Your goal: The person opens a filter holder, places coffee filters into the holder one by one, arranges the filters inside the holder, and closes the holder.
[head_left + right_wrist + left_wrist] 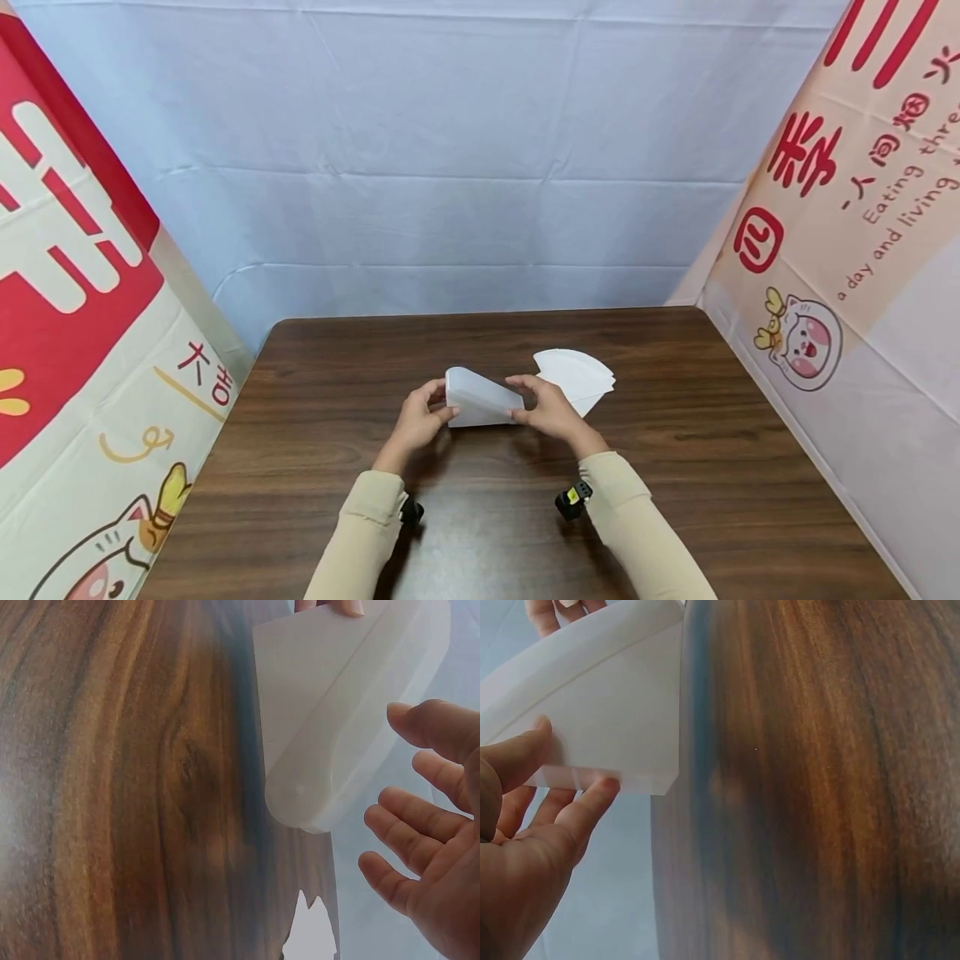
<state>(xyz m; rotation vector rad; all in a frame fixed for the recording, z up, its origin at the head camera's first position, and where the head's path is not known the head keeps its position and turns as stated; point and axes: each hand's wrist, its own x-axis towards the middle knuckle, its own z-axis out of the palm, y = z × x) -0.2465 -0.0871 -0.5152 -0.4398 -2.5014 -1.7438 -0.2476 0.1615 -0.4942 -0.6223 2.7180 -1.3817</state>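
A whitish plastic case [480,400], fan-shaped with a rounded edge, stands tilted over the middle of the table. My left hand [422,418] holds its left end; in the left wrist view the thumb lies on the flat face of the case [622,705] and the fingers are around the narrow side. At the right end is my right hand [547,407]. The right wrist view shows its fingers spread and loose, with the thumb tip right by the rounded edge of the case [360,727]. The inside of the case is hidden.
Fan-shaped white paper sheets [577,377], like coffee filters, lie in a loose stack just beyond my right hand. They rest on a dark wooden table [337,367]. A pale cloth [450,167] hangs behind, and printed cloths flank both sides.
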